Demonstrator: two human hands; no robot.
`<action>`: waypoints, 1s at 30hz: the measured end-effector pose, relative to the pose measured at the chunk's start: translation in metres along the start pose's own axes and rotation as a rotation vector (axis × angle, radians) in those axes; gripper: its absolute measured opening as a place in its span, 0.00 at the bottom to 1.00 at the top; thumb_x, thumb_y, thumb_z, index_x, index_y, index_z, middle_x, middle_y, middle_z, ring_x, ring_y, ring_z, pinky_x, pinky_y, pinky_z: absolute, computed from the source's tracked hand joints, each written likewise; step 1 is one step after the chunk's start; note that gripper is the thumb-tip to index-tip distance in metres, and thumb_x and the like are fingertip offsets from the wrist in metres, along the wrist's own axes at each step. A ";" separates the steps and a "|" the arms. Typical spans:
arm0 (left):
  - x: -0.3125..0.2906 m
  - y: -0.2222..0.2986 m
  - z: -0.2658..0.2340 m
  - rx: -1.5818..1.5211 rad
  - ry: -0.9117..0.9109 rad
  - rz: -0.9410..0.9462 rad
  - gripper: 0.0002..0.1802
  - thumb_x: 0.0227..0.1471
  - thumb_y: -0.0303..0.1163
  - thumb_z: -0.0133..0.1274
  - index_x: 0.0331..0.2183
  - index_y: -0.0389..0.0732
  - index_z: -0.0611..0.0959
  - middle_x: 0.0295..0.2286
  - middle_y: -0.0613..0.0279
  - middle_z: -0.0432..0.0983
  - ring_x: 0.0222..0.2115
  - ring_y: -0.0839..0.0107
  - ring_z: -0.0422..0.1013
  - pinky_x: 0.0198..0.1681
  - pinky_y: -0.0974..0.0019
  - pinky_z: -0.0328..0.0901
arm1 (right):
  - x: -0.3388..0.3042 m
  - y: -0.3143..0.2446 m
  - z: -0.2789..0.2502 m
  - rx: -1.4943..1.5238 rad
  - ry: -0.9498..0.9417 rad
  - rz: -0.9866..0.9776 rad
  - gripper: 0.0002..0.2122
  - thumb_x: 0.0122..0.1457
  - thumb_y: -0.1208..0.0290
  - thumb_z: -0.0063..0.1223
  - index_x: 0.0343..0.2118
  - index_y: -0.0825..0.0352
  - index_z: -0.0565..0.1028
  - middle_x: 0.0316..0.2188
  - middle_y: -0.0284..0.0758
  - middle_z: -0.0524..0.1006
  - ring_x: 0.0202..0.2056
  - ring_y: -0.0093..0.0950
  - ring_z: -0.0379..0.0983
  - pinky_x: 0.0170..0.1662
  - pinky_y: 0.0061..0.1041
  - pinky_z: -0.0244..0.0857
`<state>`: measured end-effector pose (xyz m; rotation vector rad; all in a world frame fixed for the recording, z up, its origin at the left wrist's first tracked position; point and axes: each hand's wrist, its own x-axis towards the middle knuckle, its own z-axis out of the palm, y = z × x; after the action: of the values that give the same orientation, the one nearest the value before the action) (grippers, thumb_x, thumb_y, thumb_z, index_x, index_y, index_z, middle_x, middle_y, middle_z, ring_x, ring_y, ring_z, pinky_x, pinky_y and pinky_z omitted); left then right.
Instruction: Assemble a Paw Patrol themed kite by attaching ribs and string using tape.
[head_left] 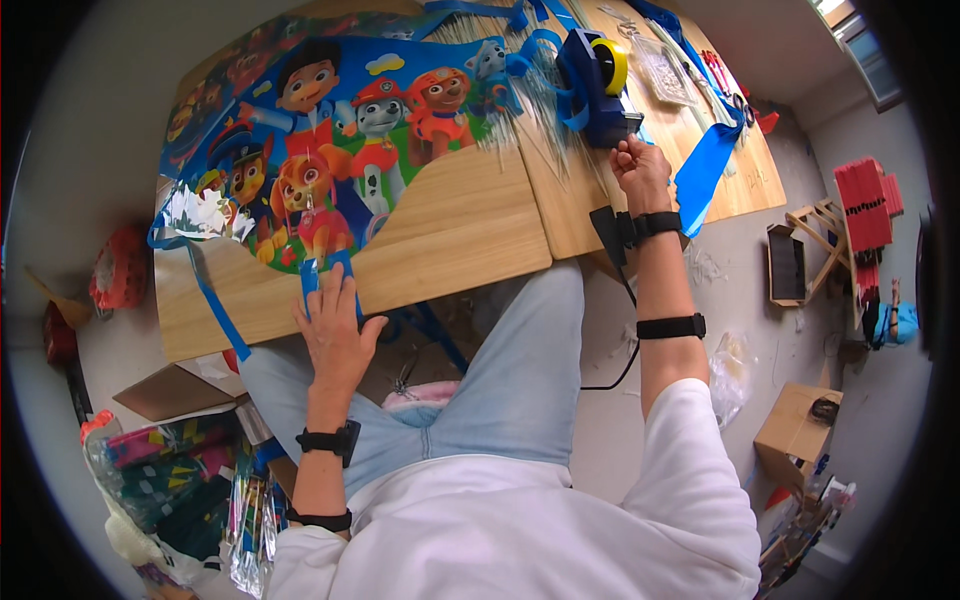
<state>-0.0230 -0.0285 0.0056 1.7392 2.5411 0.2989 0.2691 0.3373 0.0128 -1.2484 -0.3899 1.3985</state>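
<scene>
A glossy printed sheet (380,125) with cartoon characters and a rounded lower edge lies on the left of the wooden table (460,235). My left hand (338,330) rests at that lower edge, fingers stretched out over short blue strips (310,275). On the far right side stands a dark blue tape dispenser (592,95) with a yellow-cored roll (611,66). My right hand (642,170) is at the dispenser's near, cutting end, its fingers curled into a pinch. Whatever those fingers hold is too small to make out.
Thin white sticks (535,140) lie in a loose pile beside the sheet. Past the dispenser are a clear plastic tray (662,72), scissors (742,108) and a wide blue strip (707,170). A black cable (632,320) hangs by my right forearm. Cardboard boxes (797,435) stand on the floor.
</scene>
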 end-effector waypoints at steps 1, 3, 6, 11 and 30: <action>0.000 0.001 -0.001 -0.008 -0.003 -0.001 0.39 0.38 0.42 0.66 0.51 0.35 0.74 0.59 0.62 0.60 0.54 0.55 0.58 0.60 0.33 0.45 | 0.005 -0.001 0.001 -0.005 -0.002 -0.002 0.04 0.57 0.80 0.51 0.28 0.72 0.69 0.22 0.39 0.73 0.15 0.24 0.65 0.29 0.29 0.73; 0.002 0.004 -0.003 -0.034 -0.011 -0.015 0.38 0.38 0.41 0.66 0.51 0.35 0.74 0.59 0.61 0.60 0.54 0.54 0.58 0.60 0.34 0.45 | 0.014 -0.005 0.006 -0.096 0.095 -0.009 0.02 0.57 0.82 0.49 0.30 0.73 0.68 0.22 0.39 0.74 0.12 0.21 0.63 0.27 0.28 0.72; -0.001 0.004 -0.005 -0.040 -0.001 -0.046 0.37 0.39 0.41 0.66 0.50 0.35 0.75 0.59 0.61 0.61 0.54 0.53 0.58 0.60 0.34 0.45 | 0.018 0.003 0.010 -0.154 0.151 -0.029 0.03 0.53 0.86 0.46 0.28 0.71 0.67 0.20 0.38 0.72 0.10 0.22 0.60 0.19 0.25 0.66; 0.004 0.006 -0.003 -0.070 0.000 -0.042 0.36 0.39 0.42 0.66 0.49 0.36 0.76 0.58 0.60 0.61 0.53 0.54 0.60 0.59 0.33 0.46 | 0.018 0.014 -0.037 -0.313 -0.063 -0.092 0.05 0.53 0.85 0.48 0.24 0.70 0.68 0.18 0.37 0.70 0.13 0.21 0.62 0.19 0.20 0.60; 0.001 0.001 -0.004 -0.177 0.060 -0.040 0.39 0.36 0.40 0.67 0.50 0.35 0.74 0.50 0.56 0.63 0.49 0.56 0.62 0.59 0.30 0.45 | -0.208 0.161 0.171 -1.419 -1.758 -0.894 0.05 0.46 0.75 0.56 0.25 0.71 0.76 0.22 0.41 0.76 0.26 0.37 0.73 0.31 0.33 0.65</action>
<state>-0.0230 -0.0278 0.0095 1.6381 2.4978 0.5638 -0.0026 0.1834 0.0388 -0.1212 -3.0098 0.8788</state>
